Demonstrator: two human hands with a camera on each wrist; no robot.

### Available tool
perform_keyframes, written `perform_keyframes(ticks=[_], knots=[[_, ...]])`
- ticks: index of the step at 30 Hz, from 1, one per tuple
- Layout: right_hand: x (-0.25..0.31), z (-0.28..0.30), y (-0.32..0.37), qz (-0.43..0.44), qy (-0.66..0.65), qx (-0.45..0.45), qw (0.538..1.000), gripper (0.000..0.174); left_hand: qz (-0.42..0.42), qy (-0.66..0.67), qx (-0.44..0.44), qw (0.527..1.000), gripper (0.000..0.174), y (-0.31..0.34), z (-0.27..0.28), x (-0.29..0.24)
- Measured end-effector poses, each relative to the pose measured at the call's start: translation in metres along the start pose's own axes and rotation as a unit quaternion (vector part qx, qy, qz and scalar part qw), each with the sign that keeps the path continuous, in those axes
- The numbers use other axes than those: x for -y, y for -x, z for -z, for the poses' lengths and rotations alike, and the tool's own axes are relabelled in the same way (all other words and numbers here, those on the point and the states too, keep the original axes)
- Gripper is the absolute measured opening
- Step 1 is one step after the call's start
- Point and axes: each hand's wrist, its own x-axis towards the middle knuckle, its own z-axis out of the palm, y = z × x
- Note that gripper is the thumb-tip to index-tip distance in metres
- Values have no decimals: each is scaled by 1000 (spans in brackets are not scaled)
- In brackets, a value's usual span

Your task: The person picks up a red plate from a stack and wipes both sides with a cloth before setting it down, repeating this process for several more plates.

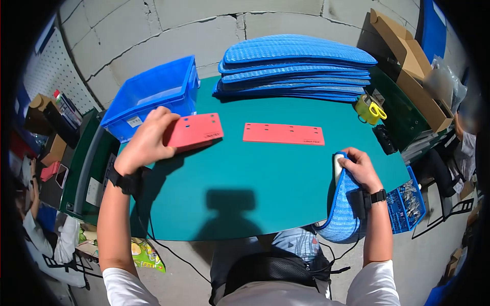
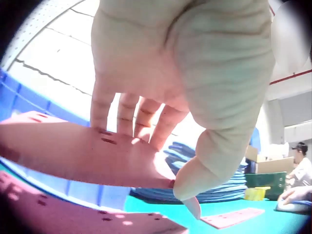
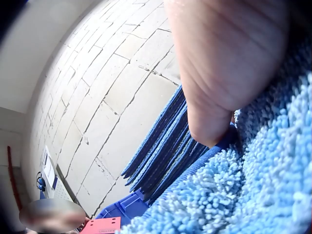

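My left hand (image 1: 148,138) pinches a flat red plate (image 1: 196,127) with punched holes, thumb on the near edge and fingers on the far one. In the left wrist view, this plate (image 2: 83,153) is lifted and slightly bowed above another red plate (image 2: 83,209). A single red plate (image 1: 283,134) with dark lettering lies flat at mid-table. At the right, my right hand (image 1: 361,168) grips the end of a blue mop pad (image 1: 343,219), which hangs folded past the table's front edge. Its looped pile (image 3: 263,180) fills the right wrist view's lower corner.
A tall stack of blue mop pads (image 1: 296,66) stands at the back. To its left is a blue bin (image 1: 153,94). Yellow scissors (image 1: 376,111) and a black object (image 1: 385,139) lie at the right edge. Below sits a blue tray (image 1: 408,204) of small metal parts.
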Motion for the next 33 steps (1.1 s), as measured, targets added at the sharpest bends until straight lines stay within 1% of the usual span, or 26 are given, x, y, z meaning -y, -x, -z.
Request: perform_keyframes(ticks=[2, 3, 5, 7, 10, 12, 16, 19, 21, 22, 24, 26, 27, 30, 32, 33], knots=[[-2, 2, -1, 1, 11, 1, 1000, 20, 54, 15, 36, 998, 61, 5, 1, 29], [0, 2, 0, -1, 16, 1, 1000, 19, 55, 12, 35, 998, 61, 7, -2, 43], [-3, 2, -1, 7, 16, 1, 1000, 19, 108, 11, 97, 989, 64, 10, -13, 66], [-3, 2, -1, 15, 19, -2, 1000, 19, 107, 19, 100, 989, 65, 11, -24, 82], [-3, 3, -1, 0, 26, -4, 1000, 19, 112, 27, 121, 986, 67, 8, -30, 90], [-3, 2, 0, 1, 23, -5, 1000, 19, 141, 47, 148, 978, 69, 5, -31, 90], [-3, 2, 0, 6, 23, -8, 1000, 19, 149, 61, 172, 972, 71, 5, -35, 97], [-2, 1, 0, 5, 21, -11, 1000, 20, 140, 45, 170, 974, 73, 1, -40, 91], [-4, 2, -1, 3, 21, -8, 1000, 20, 74, 45, 153, 984, 75, -11, -48, 80], [-4, 3, -1, 2, 25, -3, 1000, 20, 73, 45, 154, 984, 75, -18, -53, 70], [-4, 3, 0, 3, 32, -2, 999, 20, -8, 49, 122, 991, 74, -38, -68, 40], [-4, 5, 0, 5, 41, -3, 999, 19, -36, 99, 141, 984, 76, -60, -87, 12], [-6, 5, -1, 7, 37, -5, 999, 20, -54, 97, 149, 983, 78, -71, -102, 5], [-7, 5, 0, 2, 15, -7, 1000, 22, -58, 102, 141, 983, 80, -96, -139, -19], [-8, 5, 0, 10, 15, -7, 1000, 22, -66, 93, 134, 984, 79, -106, -164, -24], [-6, 5, 0, 9, 15, -11, 1000, 22, -69, 84, 129, 986, 78, -110, -165, -30]])
